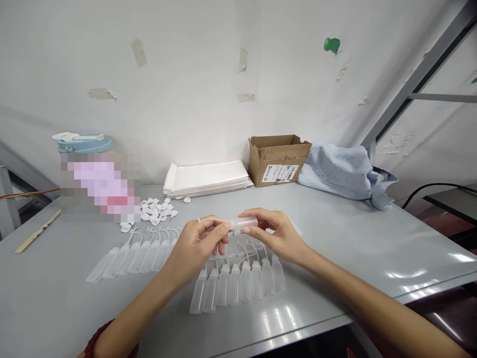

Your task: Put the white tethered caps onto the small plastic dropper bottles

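Observation:
A small translucent plastic bottle [244,223] lies sideways in the air between my two hands. My right hand [276,231] is closed round its body, thumb below and fingers above. At the neck end, my left hand [204,238] pinches the white cap, from which a thin strap or tube sticks out to the left. Below my hands, a row of similar bottles [234,284] lies side by side on the table, thin white strips at their necks. Another row of bottles [134,256] lies to the left, partly hidden by my left forearm.
Small white caps [156,210] lie in a loose pile at the back left. Behind are a stack of white padded envelopes [208,176], a cardboard box [279,159] and a light blue cloth [335,171]. A wooden stick [37,232] lies at the left edge of the grey table [354,238].

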`<state>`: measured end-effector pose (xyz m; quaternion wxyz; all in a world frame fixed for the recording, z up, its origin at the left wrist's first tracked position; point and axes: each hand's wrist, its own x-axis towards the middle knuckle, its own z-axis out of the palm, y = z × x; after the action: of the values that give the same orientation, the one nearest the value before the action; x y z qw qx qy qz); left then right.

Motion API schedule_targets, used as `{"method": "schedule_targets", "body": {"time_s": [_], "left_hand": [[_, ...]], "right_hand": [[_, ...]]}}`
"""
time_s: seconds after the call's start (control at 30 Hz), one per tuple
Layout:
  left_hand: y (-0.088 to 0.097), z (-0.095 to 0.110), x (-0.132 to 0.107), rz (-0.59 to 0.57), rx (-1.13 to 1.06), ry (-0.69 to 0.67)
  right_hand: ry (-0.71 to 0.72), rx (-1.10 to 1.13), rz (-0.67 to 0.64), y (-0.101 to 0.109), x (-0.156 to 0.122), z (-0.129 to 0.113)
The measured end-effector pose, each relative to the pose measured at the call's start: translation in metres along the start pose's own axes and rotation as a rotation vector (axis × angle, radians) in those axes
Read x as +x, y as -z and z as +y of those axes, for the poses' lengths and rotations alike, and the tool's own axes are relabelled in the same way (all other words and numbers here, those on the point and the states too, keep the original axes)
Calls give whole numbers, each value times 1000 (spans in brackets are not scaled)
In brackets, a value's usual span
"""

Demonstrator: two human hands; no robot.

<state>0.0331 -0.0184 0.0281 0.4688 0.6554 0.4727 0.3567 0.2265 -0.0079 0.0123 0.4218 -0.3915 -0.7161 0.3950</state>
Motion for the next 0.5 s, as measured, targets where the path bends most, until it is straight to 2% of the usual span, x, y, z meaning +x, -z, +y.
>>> {"method": "schedule_targets", "body": {"time_s": [0.1, 0.27, 0.33, 0.43, 0.5], "left_hand": [[1, 1, 1, -39, -63, 26], [0, 0, -4, -25, 64, -66], [-2, -3, -6, -7, 149, -143], [-7, -7, -7, 75, 309, -357], [-11, -9, -7, 116, 356, -419]], "right_hand": [[65, -48, 58, 0, -1, 1], [-65, 118, -16, 1, -3, 2], [-145, 210, -30, 2, -2, 2], [-245, 366, -41, 2, 0, 3], [-287, 442, -43, 1, 2, 3]]}}
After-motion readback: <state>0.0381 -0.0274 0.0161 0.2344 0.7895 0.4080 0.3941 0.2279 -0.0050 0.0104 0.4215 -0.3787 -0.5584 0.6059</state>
